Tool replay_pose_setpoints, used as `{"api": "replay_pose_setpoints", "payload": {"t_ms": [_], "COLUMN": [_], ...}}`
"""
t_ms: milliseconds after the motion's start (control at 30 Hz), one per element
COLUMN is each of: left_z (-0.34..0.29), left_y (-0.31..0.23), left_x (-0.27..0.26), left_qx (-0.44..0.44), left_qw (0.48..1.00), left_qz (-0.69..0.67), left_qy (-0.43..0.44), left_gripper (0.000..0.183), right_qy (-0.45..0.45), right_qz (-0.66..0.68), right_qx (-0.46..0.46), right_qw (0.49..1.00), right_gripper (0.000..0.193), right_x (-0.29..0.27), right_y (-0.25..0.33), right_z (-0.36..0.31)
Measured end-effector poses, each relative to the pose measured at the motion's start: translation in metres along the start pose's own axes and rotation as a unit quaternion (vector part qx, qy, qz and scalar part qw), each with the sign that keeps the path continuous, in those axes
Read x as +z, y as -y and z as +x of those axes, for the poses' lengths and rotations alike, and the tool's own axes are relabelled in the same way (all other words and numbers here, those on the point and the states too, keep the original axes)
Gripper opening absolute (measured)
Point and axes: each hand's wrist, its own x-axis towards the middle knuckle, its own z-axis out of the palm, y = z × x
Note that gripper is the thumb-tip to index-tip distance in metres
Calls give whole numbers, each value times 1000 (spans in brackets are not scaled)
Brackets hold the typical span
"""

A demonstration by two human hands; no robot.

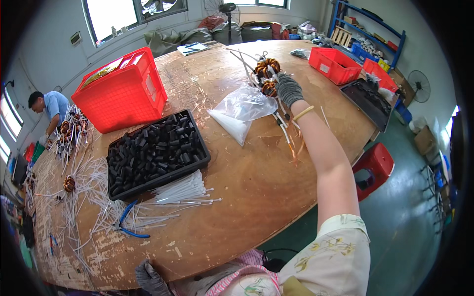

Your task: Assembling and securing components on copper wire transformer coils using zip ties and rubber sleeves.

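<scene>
My right hand (289, 90), in a grey ribbed glove, reaches far across the wooden table and closes on a ring coil (269, 89) wound with copper wire. Just beyond it sits a second copper coil (267, 67), with white and black leads (243, 61) spreading to the left. More leads with bare copper ends (291, 145) trail toward me below the wrist. A clear plastic bag (247, 106) with white pieces in it lies against the coils. At the near table edge rests my left hand (149, 277), gloved in grey, fingers loosely apart, holding nothing.
A black tray (203, 164) of short black tubes stands left of centre, before a red crate (116, 106). White cable ties (182, 190) and blue-handled cutters (127, 219) lie nearer. Red bins (335, 66) line the right; a red stool (377, 167) stands below. A co-worker (52, 106) bends at far left.
</scene>
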Motion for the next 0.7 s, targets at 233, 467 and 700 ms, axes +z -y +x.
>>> {"api": "replay_pose_setpoints", "payload": {"t_ms": [233, 467, 700], "left_z": [4, 0, 1], "left_y": [-13, -7, -10], "left_x": [4, 8, 7], "left_qx": [0, 11, 11], "left_qw": [999, 999, 999], "left_qz": [43, 48, 30], "left_qy": [9, 7, -6], "left_gripper": [20, 19, 20], "right_qy": [-100, -23, -48], "right_qz": [-228, -185, -196], "right_qx": [-187, -296, -178], "right_qw": [950, 937, 963], "right_gripper": [46, 56, 42], "right_x": [121, 108, 108], "right_y": [6, 24, 17], "right_z": [2, -70, -49]}}
